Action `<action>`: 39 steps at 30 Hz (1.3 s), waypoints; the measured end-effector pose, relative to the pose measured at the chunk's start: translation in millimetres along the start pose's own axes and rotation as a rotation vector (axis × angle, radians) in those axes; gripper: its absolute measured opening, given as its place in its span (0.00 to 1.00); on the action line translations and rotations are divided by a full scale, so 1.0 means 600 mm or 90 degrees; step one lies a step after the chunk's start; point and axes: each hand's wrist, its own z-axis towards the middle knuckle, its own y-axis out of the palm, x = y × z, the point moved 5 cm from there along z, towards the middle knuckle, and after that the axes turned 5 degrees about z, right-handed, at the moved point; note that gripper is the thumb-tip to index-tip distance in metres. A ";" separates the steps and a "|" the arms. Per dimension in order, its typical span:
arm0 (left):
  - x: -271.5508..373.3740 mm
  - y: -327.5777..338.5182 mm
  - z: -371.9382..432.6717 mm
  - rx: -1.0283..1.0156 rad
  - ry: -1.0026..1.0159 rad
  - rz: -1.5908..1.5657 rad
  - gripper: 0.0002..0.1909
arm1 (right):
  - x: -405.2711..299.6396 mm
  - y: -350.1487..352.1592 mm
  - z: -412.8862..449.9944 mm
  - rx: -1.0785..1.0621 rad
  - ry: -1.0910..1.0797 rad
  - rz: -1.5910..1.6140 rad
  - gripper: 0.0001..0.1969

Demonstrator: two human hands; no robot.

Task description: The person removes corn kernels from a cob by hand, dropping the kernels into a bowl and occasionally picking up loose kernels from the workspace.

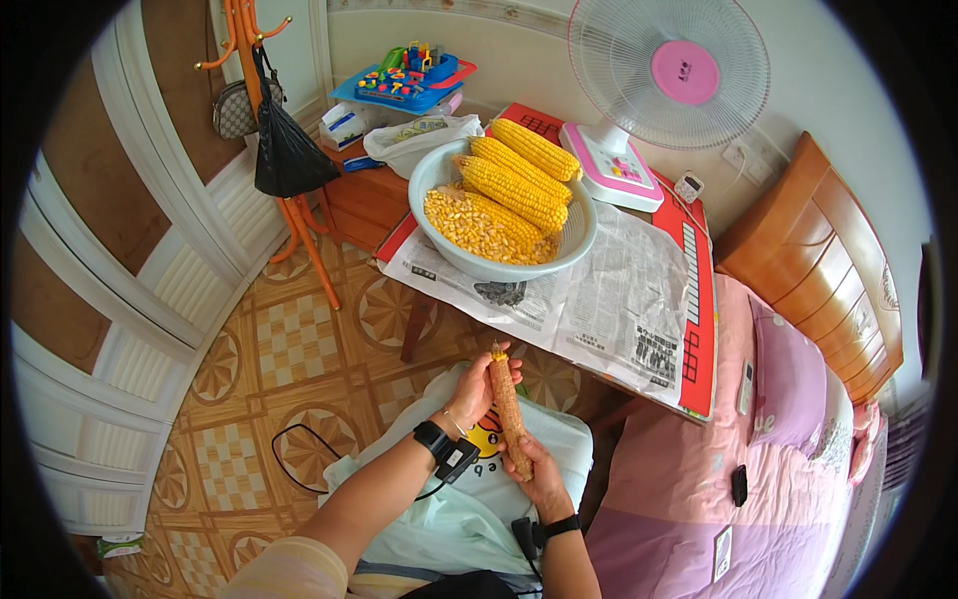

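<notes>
Over my lap, a mostly bare corn cob (509,408) runs between my two hands, with a few yellow kernels left around its upper tip. My left hand (477,388) grips the cob near that tip. My right hand (540,475) holds its lower end. A pale cloth with a printed cartoon figure (419,479) covers my lap below. Beyond my hands, a light blue plastic colander (494,271) stands on the table. Loose corn kernels (479,232) fill its near left part, and several full ears of corn (516,191) lie across its far side.
Newspaper (614,292) covers much of the low table (700,359). A pink and white electric fan (614,165) stands behind the colander. The bed (666,487) is at right, holding a black object (739,485). An orange coat stand (251,97) with bags rises at left.
</notes>
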 end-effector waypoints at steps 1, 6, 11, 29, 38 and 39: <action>0.000 0.002 -0.001 0.000 0.000 0.001 0.22 | 0.000 -0.001 -0.001 0.000 -0.001 0.001 0.19; -0.002 -0.008 -0.003 0.085 0.013 0.125 0.22 | -0.002 0.001 -0.002 -0.009 0.001 0.000 0.20; -0.004 -0.012 -0.002 0.106 0.015 0.147 0.21 | -0.001 0.002 -0.002 -0.011 -0.003 -0.001 0.21; -0.002 -0.007 -0.004 0.078 0.024 0.140 0.21 | -0.001 0.005 -0.002 -0.004 -0.008 0.003 0.22; 0.000 -0.003 -0.004 0.046 0.047 0.122 0.19 | 0.000 -0.002 -0.001 -0.005 0.001 0.025 0.22; 0.001 0.001 -0.004 0.033 0.054 0.117 0.19 | 0.000 -0.004 -0.001 -0.008 0.001 0.031 0.21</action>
